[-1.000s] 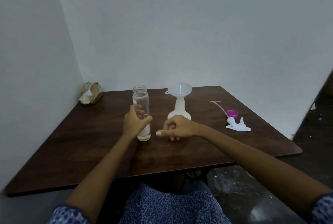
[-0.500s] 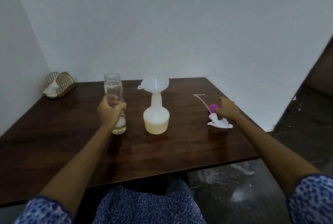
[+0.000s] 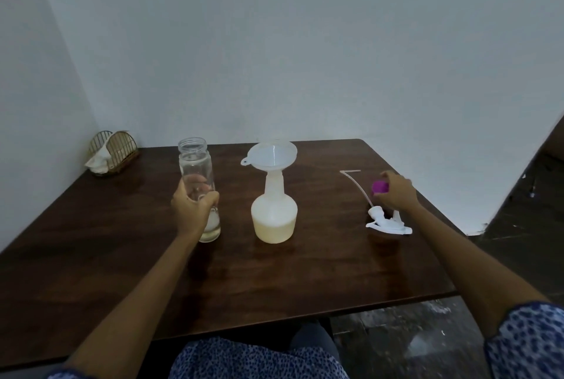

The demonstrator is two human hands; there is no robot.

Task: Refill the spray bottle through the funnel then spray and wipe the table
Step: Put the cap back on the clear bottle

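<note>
A dark brown wooden table [image 3: 128,259] is standing in a corner of plain pale walls, seen from the one head view. The person's left hand [image 3: 192,210] is curling its fingers round the lower half of a clear glass jar [image 3: 198,183], which is standing upright and looking nearly drained. Just beyond the thumb side of that hand, the translucent white plastic spray bottle [image 3: 274,213] is standing with a white funnel [image 3: 272,154] seated in its neck, pale liquid filling its base. The right hand [image 3: 396,192] is reaching well to the right, its fingertips closing on the purple collar [image 3: 380,187] of the white trigger sprayer head [image 3: 387,221], whose thin dip tube [image 3: 355,183] is trailing away from the fingers. Judged from this, the funnel should be coming out first; lifting the head by its collar would keep the tube clear of the table.
</note>
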